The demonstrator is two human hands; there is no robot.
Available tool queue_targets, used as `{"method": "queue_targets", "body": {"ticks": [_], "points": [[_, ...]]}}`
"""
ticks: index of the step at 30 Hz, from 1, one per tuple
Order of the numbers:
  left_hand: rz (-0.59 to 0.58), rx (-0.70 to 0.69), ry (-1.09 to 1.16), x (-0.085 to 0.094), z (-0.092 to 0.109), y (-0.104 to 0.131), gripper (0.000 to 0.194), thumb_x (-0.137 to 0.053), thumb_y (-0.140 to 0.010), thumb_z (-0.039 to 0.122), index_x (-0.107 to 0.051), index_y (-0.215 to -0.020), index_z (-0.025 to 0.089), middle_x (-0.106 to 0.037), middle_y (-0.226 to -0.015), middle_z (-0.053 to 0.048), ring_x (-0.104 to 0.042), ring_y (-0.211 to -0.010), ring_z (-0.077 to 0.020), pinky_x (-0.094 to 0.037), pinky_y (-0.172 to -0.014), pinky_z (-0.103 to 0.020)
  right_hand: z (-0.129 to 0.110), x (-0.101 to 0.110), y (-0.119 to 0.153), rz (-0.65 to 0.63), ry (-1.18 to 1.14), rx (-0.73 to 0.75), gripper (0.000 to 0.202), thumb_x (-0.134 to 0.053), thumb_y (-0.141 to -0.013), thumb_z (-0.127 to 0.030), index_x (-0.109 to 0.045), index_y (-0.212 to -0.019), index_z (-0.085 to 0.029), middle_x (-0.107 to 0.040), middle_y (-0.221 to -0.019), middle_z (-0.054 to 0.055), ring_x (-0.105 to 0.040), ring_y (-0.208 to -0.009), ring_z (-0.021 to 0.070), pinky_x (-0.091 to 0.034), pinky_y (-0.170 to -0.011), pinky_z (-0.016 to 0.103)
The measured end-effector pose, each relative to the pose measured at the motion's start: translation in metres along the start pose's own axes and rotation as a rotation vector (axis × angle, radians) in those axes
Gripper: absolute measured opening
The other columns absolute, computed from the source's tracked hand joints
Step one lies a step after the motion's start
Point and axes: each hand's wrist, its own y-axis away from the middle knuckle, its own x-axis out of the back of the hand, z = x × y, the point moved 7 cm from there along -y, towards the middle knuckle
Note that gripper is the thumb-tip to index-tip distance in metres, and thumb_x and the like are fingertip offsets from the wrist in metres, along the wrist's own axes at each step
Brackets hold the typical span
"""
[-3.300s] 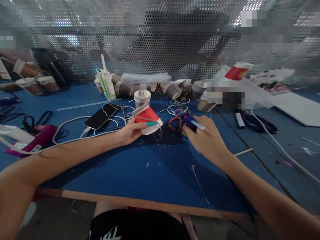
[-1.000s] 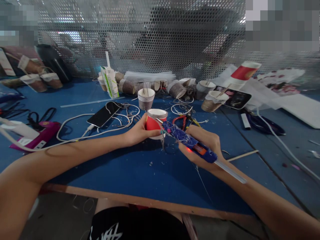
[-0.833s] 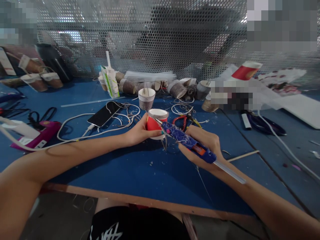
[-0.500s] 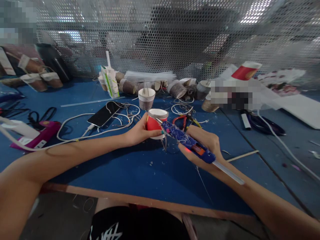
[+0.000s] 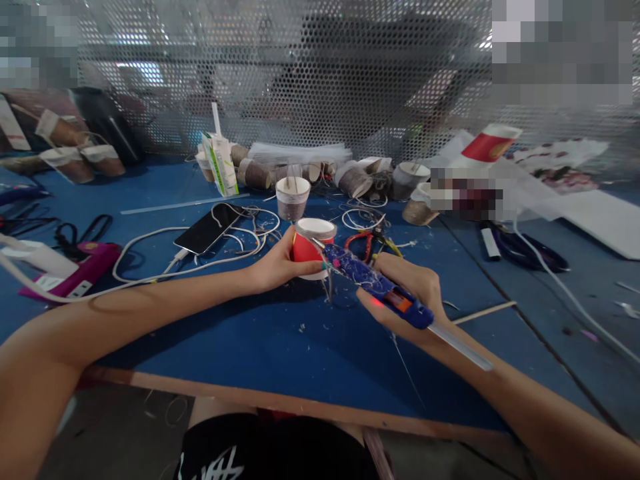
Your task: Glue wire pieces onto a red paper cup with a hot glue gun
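My left hand (image 5: 280, 263) is closed around the left side of a red paper cup (image 5: 306, 249), which has a grey band below its white rim. My right hand (image 5: 410, 287) grips a blue hot glue gun (image 5: 367, 273) with a clear glue stick (image 5: 460, 347) poking out of its back. The nozzle points at the cup's upper side, just under the rim; whether it touches cannot be made out. Right behind the red cup stands a cup wrapped in grey-brown cord (image 5: 293, 200). Red-handled pliers (image 5: 361, 243) lie partly hidden beyond the glue gun.
A phone (image 5: 210, 229) with a looping white cable lies to the left, near a purple power strip (image 5: 75, 270). Several wrapped cups and a drink carton (image 5: 220, 163) line the back before a perforated metal screen (image 5: 270, 80). A thin wooden stick (image 5: 485, 312) lies at right.
Hardly anything differs. The glue gun's rear end has shifted very slightly to the right and down; the red cup and my left hand hold their place.
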Motion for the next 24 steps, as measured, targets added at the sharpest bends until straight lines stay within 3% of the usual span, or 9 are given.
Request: {"method": "queue_targets", "body": {"ticks": [24], "points": [[-0.01, 0.013, 0.213, -0.0015, -0.0021, -0.0009, 0.064, -0.087, -0.059, 0.021, -0.055, -0.113, 0.021, -0.066, -0.108, -0.004, -0.064, -0.105, -0.0239, -0.046, -0.103, -0.047, 0.0065, 0.0028, 0.003, 0.004, 0.001, -0.043, 0.025, -0.059, -0.076, -0.015, -0.038, -0.064, -0.023, -0.039, -0.056, -0.006, -0.037, -0.048, 0.0084, -0.032, -0.048, 0.025]]}}
